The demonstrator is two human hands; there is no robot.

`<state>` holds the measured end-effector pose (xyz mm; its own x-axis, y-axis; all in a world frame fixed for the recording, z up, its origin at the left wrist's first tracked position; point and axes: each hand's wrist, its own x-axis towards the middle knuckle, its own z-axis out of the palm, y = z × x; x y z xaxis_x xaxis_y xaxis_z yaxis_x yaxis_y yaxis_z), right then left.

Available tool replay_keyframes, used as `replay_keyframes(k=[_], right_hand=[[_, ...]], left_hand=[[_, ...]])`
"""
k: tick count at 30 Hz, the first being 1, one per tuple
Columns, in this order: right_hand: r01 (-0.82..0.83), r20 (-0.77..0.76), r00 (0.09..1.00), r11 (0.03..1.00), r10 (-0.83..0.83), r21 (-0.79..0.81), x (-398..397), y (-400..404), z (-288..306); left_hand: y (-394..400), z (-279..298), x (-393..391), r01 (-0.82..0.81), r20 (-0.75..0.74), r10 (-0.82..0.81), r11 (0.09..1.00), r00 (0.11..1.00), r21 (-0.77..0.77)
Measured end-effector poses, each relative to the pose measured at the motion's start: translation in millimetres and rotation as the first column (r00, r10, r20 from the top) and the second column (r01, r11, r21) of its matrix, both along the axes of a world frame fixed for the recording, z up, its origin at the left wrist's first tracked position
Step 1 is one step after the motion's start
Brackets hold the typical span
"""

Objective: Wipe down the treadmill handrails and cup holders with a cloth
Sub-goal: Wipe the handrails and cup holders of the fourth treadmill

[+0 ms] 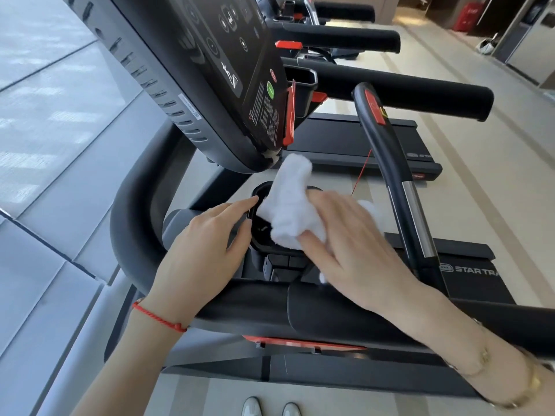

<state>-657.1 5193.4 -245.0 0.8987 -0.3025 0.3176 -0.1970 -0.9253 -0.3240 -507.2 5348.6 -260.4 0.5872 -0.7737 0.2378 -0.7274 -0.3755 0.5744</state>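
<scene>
Head view, looking steeply down (close) over treadmill console (210,70).

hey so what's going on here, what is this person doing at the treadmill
A person is cleaning a treadmill in a gym. The right hand holds a bunched white cloth and presses it into the black cup holder just below the console. The left hand rests with straight fingers on the cup holder's rim, as if steadying it. The padded handrail runs across under both wrists, untouched by the cloth at this moment. More treadmills stand in a row behind.
</scene>
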Motion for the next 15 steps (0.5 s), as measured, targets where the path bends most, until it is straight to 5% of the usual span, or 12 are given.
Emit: replay_keyframes(k=[2,5,10,15], right_hand=[[0.165,0.079,0.984,0.985,-0.161,-0.051,-12,-3,-1],[0.283,0.036,0.957,0.956,-0.286,0.082,-10,-5,-3],[0.288,-0.209,0.956,0.797,-0.207,0.531,29,-16,-16],[0.288,-0.254,0.953,0.755,-0.165,0.589,42,-33,-16]], left_hand=[[-1,0,-1,0.011,0.007,-0.011,1.000,1.000,-0.012],[0,-1,-1,0.008,0.022,-0.008,1.000,1.000,-0.006],[-2,-2,-2,-0.002,0.037,0.003,1.000,0.999,-0.027],[-3,0,-2,0.010,0.030,-0.009,0.999,1.000,-0.036]])
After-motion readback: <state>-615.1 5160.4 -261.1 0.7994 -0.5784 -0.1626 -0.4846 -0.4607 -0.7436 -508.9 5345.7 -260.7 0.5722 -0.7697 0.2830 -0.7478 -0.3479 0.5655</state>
